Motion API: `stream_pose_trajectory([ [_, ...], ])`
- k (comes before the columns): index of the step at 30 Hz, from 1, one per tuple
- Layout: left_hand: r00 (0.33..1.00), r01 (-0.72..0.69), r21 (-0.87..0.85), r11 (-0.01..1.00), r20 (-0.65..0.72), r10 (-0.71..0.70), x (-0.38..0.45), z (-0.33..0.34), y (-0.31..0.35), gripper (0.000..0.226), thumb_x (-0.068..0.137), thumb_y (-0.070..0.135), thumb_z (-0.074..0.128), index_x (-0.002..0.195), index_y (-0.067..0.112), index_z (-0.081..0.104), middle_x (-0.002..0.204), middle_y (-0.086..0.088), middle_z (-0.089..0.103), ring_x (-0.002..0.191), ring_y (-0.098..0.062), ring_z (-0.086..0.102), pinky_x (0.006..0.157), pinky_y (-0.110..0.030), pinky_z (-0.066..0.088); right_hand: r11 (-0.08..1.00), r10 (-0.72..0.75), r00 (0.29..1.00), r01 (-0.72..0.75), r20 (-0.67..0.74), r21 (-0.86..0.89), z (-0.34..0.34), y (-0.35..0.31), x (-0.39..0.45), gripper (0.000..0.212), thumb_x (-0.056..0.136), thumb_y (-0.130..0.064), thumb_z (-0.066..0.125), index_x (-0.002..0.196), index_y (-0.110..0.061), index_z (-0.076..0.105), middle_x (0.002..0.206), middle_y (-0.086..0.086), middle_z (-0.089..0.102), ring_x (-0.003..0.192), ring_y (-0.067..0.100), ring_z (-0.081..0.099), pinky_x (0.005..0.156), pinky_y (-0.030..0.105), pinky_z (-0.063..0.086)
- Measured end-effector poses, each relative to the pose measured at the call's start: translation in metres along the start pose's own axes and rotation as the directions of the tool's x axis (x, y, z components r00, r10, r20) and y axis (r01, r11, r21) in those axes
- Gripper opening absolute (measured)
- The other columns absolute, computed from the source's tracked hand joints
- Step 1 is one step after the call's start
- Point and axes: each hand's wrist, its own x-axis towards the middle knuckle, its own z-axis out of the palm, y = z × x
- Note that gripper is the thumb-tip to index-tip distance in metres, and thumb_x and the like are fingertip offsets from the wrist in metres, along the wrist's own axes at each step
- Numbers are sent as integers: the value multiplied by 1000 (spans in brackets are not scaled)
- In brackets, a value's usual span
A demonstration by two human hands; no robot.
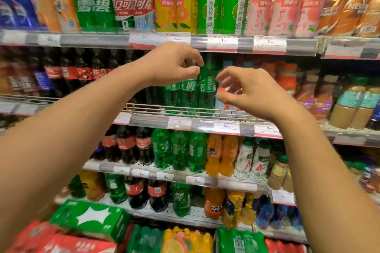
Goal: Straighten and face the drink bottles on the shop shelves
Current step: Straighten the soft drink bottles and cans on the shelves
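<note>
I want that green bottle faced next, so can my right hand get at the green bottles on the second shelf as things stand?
Probably yes. The right hand hovers, fingers loosely curled and holding nothing, just right of the green bottles, with nothing between them. Only the low wire rail fronts the shelf, below grip height.

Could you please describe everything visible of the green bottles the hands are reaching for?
The green bottles are translucent green plastic with green labels bearing white characters. They stand upright on the second shelf, behind a wire rail. The left hand and right hand hover before them, fingers loosely curled; contact cannot be told.
</note>
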Motion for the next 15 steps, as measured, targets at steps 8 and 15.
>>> stream_pose_trajectory([
  [8,969,122,-47,991,224,-108,-147,-34,-34,31,99,44,58,127,33,65,106,15,70,95,1,65,85,-23,52,951,-70,994,43,79,306,86,-79,-21,36,89,-41,76,121,-32,63,105,-12,71,90,2,69,85,37,59],
  [15,917,351,-84,933,230,-325,-280,-78,-88,32,97,52,57,127,41,62,110,20,69,99,4,65,88,-25,55,911,-186,978,135,96,391,159,-179,-10,41,89,-43,73,126,-36,59,114,-14,68,100,-4,64,85,16,53],
])
